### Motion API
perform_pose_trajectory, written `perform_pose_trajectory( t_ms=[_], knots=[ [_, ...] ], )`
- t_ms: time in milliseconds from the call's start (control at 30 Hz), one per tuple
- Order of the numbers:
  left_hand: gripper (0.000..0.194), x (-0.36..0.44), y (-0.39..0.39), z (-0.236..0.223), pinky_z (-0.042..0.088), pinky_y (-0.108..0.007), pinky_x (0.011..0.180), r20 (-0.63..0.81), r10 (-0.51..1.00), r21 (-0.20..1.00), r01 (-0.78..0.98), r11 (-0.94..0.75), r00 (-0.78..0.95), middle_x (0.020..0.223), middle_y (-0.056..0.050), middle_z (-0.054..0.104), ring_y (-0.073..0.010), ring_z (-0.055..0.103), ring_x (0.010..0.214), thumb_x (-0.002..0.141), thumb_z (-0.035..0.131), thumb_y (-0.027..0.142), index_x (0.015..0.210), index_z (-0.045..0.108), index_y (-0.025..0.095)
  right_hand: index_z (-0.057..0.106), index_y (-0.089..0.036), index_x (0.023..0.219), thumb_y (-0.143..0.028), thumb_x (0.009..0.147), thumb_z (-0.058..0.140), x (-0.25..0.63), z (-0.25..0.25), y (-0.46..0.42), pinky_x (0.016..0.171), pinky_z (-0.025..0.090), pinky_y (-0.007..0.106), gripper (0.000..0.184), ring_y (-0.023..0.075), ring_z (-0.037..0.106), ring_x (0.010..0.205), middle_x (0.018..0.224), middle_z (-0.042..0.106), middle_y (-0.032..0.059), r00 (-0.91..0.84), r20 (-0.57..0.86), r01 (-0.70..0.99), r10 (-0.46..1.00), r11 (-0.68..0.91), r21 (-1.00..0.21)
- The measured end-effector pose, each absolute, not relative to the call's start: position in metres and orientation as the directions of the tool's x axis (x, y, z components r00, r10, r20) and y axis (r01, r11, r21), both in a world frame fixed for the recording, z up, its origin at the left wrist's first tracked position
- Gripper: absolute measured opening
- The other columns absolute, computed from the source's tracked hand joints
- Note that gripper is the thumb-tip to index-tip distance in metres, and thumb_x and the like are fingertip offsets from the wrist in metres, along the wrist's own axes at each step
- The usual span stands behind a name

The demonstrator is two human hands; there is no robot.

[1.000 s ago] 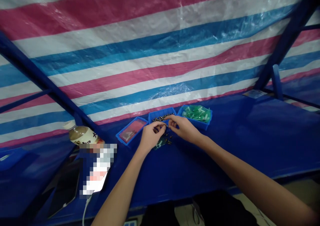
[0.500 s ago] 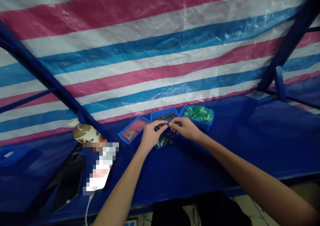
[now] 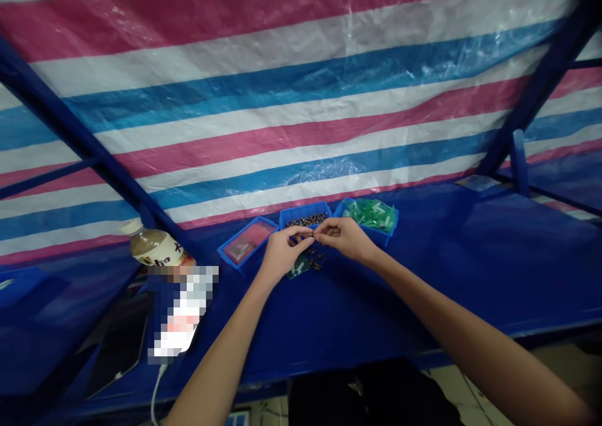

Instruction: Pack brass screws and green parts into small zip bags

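My left hand [image 3: 285, 248] and my right hand [image 3: 342, 236] meet fingertip to fingertip above the blue table. Between their pinched thumbs and forefingers is a tiny brownish metal part [image 3: 311, 234], mostly hidden by the fingers. Just below lie several loose small metal parts [image 3: 316, 261] and a small green plastic bag [image 3: 298, 267], partly covered by my left hand. Behind the hands stands a blue bin of small brass-coloured metal parts [image 3: 308, 219]. To its right, another blue bin holds green plastic bags with white pieces [image 3: 371, 214].
At the left is a blue tray with a pinkish inside [image 3: 248, 243]. Farther left are a drink bottle [image 3: 157, 245], a lit phone [image 3: 188, 319] on a white cable [image 3: 157, 388], and a dark flat device [image 3: 120, 351]. A striped plastic sheet [image 3: 301, 131] hangs behind, between blue frame posts.
The whole view has shifted slightly, so the things sit a little farther left. Both hands stay pinched together at the same spot, with the right fingers a little changed in pose.
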State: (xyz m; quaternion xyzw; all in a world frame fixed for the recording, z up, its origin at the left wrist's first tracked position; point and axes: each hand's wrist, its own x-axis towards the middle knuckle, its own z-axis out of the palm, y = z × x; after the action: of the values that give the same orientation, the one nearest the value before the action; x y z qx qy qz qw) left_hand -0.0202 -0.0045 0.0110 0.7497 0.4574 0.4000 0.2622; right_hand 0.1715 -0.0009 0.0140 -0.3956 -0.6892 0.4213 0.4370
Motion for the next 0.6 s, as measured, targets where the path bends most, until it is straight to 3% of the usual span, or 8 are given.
perform_pose_trajectory(
  t_ms=[600],
  knots=[
    [0.024,-0.0204,-0.0043,0.0121,0.043,-0.024,0.061,0.376,0.884,0.778,0.424,-0.464,0.277,0.089,-0.003,0.071,-0.0143,0.061,0.075,0.081,0.068,0.030,0.104,0.071,0.021,0.070,-0.016,0.085,-0.027,0.089,0.055,0.1752,0.0209,-0.0058,0.061,0.046,0.027,0.019,0.0144,0.063,0.064,0.073,0.070,0.0043,-0.404,0.323,0.377,0.856,0.477,-0.794]
  ],
)
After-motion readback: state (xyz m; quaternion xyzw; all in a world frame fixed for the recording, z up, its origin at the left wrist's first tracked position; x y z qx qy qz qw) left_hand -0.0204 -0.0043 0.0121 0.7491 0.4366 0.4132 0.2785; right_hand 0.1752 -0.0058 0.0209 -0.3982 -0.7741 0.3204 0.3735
